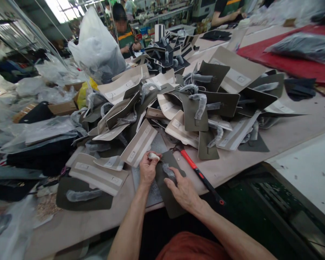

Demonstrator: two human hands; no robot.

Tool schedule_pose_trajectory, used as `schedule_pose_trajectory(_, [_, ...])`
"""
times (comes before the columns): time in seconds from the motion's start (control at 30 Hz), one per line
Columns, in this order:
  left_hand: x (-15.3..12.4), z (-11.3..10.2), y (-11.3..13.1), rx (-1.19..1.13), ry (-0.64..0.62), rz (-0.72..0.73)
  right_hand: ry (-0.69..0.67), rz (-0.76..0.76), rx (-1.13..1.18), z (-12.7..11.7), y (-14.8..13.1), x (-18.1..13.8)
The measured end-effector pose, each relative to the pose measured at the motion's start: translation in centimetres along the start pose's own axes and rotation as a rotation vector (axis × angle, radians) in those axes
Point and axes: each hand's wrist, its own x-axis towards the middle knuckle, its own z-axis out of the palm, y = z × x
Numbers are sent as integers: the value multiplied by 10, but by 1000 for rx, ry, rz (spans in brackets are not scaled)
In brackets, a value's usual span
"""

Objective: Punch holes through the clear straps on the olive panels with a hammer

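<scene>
At the table's front edge lies a dark olive panel (169, 196), its lower end jutting past the edge. A plastic-wrapped handle (168, 170) is attached to its face. My left hand (147, 169) is closed around a small tool with a rounded white handle (153, 156), held at the panel's upper left; its thin tip is hard to make out. With thumb and fingers, my right hand (182, 189) grips the lower part of the wrapped handle. A grey slab (154, 195) shows under the panel. Just to the right rests a hammer (196, 169) with a red and black grip.
A big heap of similar panels (196, 122) with wrapped handles fills the table beyond my hands. At left lie more panels (83, 193) and plastic bags (97, 47). A red sheet (300, 54) bears a bagged item at back right. A co-worker (124, 36) sits opposite.
</scene>
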Motion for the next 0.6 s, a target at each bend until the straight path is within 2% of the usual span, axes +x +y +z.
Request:
schedule_pose_trajectory(0.2, [6, -1, 4, 56, -80, -45, -93, 83, 154, -5, -9, 7])
schedule_pose_trajectory(0.43, [5, -2, 10, 47, -103, -51, -99, -5, -25, 9, -11, 4])
schedule_pose_trajectory(0.6, [3, -4, 10, 24, -122, -24, -108, -4, -64, 6, -9, 5])
